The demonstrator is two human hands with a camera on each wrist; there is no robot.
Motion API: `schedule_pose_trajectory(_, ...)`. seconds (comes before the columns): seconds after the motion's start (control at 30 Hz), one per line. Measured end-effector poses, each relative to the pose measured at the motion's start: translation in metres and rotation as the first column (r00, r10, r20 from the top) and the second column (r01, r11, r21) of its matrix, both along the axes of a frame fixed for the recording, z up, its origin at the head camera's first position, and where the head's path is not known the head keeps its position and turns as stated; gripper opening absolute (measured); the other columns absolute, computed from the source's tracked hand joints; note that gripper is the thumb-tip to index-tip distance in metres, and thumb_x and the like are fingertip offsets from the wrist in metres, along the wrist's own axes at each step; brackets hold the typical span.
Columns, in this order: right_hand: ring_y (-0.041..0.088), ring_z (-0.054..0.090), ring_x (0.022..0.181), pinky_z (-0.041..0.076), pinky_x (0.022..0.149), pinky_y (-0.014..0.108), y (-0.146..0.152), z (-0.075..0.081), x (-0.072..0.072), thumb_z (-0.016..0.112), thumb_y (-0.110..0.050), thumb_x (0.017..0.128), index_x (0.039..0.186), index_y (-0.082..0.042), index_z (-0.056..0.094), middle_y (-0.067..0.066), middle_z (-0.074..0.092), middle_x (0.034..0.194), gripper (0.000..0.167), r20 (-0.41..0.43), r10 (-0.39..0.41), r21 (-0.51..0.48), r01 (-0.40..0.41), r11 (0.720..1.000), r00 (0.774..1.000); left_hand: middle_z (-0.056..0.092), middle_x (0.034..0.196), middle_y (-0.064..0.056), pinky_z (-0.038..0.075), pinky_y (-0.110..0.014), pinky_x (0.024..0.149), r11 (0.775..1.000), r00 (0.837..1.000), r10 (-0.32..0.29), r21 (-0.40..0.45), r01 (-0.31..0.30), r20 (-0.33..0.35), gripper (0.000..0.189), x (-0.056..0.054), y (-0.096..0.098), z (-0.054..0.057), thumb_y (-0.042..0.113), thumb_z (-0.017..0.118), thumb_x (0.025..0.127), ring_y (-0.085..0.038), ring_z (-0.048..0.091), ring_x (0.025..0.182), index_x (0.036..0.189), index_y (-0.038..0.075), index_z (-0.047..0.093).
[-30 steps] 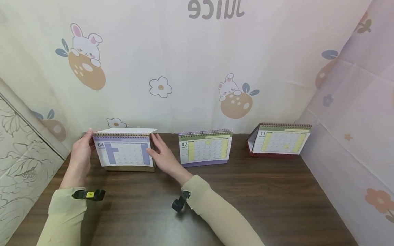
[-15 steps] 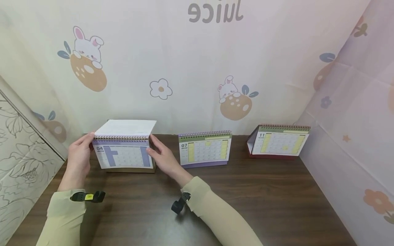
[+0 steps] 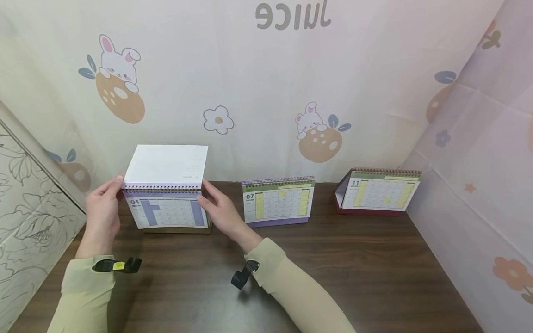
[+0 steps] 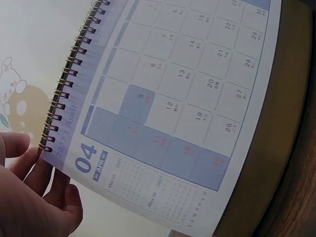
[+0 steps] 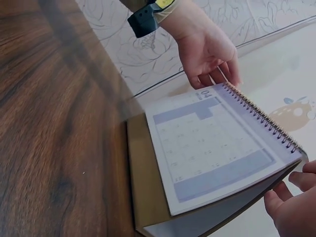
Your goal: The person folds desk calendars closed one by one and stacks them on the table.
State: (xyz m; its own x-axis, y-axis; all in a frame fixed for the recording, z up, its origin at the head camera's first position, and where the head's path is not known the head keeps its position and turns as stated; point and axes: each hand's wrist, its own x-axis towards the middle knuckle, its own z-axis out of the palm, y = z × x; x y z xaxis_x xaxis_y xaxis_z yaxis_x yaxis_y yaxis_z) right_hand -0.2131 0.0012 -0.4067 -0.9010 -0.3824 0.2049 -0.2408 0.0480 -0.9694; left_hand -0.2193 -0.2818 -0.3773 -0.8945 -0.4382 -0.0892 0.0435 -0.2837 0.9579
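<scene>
A spiral-bound desk calendar (image 3: 170, 212) on a brown stand shows its lilac "04" April page. From its rings a white page (image 3: 166, 165) stands up above the spiral, with small print near one corner. My left hand (image 3: 102, 210) holds the calendar's top left corner, its fingers partly hidden behind it; the left wrist view shows curled fingers (image 4: 37, 170) by the last ring. At the opposite end, my right hand (image 3: 222, 210) grips the upper right edge, thumb in front and other fingers going behind. In the right wrist view, fingertips (image 5: 279, 195) touch the stand's side edge.
A purple-based calendar (image 3: 276, 201) open at "07" stands just right of the right hand. Farther right is a red-based calendar (image 3: 379, 192) at "11". All stand on a dark wooden table (image 3: 333, 268), near a patterned curtain (image 3: 250, 78) at the back.
The white page has swung up from behind the spiral and shows much more of its face. My left hand has shifted slightly left; the right has hardly moved.
</scene>
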Motion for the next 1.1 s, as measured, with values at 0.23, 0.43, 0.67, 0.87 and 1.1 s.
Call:
schedule_pose_trajectory(0.23, 0.009, 0.036, 0.139, 0.035, 0.107, 0.022, 0.000, 0.008, 0.003, 0.050, -0.033, 0.105, 0.158, -0.019, 0.029, -0.003, 0.031, 0.160, 0.058, -0.029, 0.010, -0.021, -0.010, 1.000, 1.000, 0.068, 0.110, 0.005, 0.036, -0.019, 0.090, 0.999, 0.999, -0.031, -0.034, 0.030, -0.039, 0.046, 0.005, 0.001, 0.005, 0.033, 0.072, 0.092, -0.009, 0.054, 0.105, 0.131, 0.009, 0.066)
schedule_pose_trajectory(0.43, 0.007, 0.043, 0.134, 0.039, 0.104, 0.022, 0.000, 0.016, 0.004, 0.050, -0.031, 0.105, 0.157, -0.016, 0.030, -0.002, 0.032, 0.159, 0.058, -0.078, 0.006, 0.002, -0.006, 1.000, 0.997, 0.058, 0.134, 0.000, 0.033, -0.019, 0.102, 0.993, 0.999, -0.046, -0.106, 0.043, -0.026, 0.053, 0.006, 0.007, 0.012, 0.037, 0.067, 0.095, -0.011, 0.048, 0.122, 0.140, 0.011, 0.058)
schedule_pose_trajectory(0.67, 0.008, 0.056, 0.112, 0.047, 0.095, 0.028, 0.003, 0.028, 0.005, 0.051, -0.036, 0.104, 0.157, -0.019, 0.030, 0.000, 0.037, 0.156, 0.060, -0.129, -0.029, 0.096, 0.042, 0.995, 0.991, 0.034, 0.158, -0.002, 0.012, -0.030, 0.119, 0.958, 0.996, -0.091, -0.274, 0.084, -0.011, 0.059, 0.010, 0.016, 0.021, 0.041, 0.055, 0.101, -0.011, 0.027, 0.143, 0.152, 0.014, 0.042)
schedule_pose_trajectory(0.87, 0.010, 0.026, 0.144, 0.035, 0.110, 0.030, 0.005, 0.035, 0.007, 0.054, -0.030, 0.103, 0.157, -0.016, 0.032, -0.009, 0.024, 0.161, 0.059, -0.232, -0.021, 0.116, 0.049, 0.992, 0.973, 0.021, 0.164, -0.001, 0.007, -0.028, 0.119, 0.918, 0.990, -0.139, -0.380, 0.113, -0.040, 0.062, 0.014, 0.021, 0.026, 0.041, 0.047, 0.104, -0.011, 0.015, 0.148, 0.157, 0.015, 0.028)
schedule_pose_trajectory(1.1, 0.013, 0.018, 0.147, 0.030, 0.112, 0.030, 0.008, 0.036, 0.012, 0.054, -0.027, 0.104, 0.156, -0.010, 0.031, -0.008, 0.019, 0.163, 0.060, -0.249, -0.002, 0.126, 0.034, 0.991, 0.968, 0.017, 0.165, -0.001, 0.002, -0.021, 0.117, 0.942, 0.983, -0.145, -0.319, 0.102, -0.114, 0.061, 0.017, 0.024, 0.026, 0.041, 0.036, 0.107, -0.008, 0.009, 0.149, 0.158, 0.010, 0.021)
